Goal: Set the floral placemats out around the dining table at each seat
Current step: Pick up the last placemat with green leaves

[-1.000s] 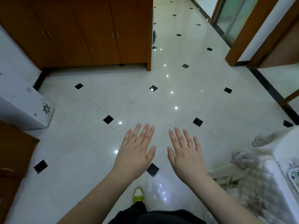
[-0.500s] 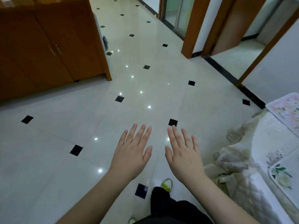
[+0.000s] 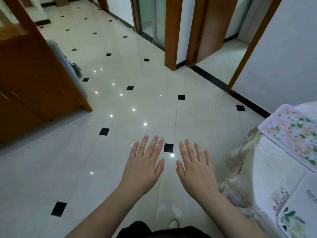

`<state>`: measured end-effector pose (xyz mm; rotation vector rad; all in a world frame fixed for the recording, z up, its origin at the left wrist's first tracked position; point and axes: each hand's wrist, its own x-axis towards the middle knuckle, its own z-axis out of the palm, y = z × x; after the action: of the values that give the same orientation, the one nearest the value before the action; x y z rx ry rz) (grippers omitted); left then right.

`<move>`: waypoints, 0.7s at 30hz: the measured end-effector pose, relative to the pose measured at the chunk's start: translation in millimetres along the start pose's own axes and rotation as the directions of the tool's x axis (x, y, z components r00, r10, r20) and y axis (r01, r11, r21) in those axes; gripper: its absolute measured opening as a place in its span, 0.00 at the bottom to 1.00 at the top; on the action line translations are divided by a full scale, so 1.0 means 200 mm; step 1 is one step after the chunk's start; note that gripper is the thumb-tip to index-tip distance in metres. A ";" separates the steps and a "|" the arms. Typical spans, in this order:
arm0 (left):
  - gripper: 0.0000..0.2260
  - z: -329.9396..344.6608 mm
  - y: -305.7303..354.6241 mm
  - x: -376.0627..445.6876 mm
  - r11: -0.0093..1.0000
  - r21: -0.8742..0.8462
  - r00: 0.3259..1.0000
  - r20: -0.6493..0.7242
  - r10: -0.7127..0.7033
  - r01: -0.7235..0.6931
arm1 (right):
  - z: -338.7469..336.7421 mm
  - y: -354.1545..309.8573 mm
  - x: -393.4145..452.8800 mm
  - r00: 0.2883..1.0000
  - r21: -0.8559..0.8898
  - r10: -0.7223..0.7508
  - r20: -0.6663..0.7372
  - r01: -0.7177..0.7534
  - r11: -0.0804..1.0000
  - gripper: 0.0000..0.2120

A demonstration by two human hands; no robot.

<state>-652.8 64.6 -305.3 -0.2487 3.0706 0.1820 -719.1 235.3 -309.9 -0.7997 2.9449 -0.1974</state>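
Both hands, left hand [image 3: 143,170] and right hand [image 3: 194,170], are spread flat, holding nothing; pink flowery rectangular placemat [image 3: 291,133] lies at three o'clock on the cloth-covered worktop [image 3: 267,184].

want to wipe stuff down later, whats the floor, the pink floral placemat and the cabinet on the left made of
Floor: looks like glazed ceramic or polished stone tile, glossy, since ceiling lights mirror in it and grout lines show.
Pink floral placemat: probably plastic or vinyl; it lies flat with a crisp printed border and slight sheen.
Cabinet: wood or wood veneer, orange-brown with a smooth satin finish; which one is unclear.
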 end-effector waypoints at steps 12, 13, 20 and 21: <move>0.28 -0.01 -0.23 0.81 0.988 -0.022 0.988 0.004 0.153 -0.153 | 0.01 0.06 0.69 0.988 0.039 0.153 0.004 -0.153 0.987 0.28; 0.27 -0.02 -0.27 0.89 0.986 -0.016 0.986 -0.001 0.166 -0.166 | 0.00 0.05 0.75 0.986 0.025 0.169 -0.004 -0.169 0.985 0.28; 0.30 -0.14 -0.40 1.37 0.951 -0.003 0.951 -0.006 0.309 -0.309 | -0.07 0.06 1.09 0.949 -0.019 0.307 -0.072 -0.309 0.951 0.28; 0.30 -0.14 -0.39 1.43 0.941 -0.002 0.941 0.004 0.338 -0.338 | -0.07 0.08 1.12 0.941 -0.019 0.332 -0.068 -0.334 0.942 0.29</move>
<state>-923.0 -60.3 -304.9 0.2828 3.0842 0.1975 -921.7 136.2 -308.2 -0.2902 3.0894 -0.1560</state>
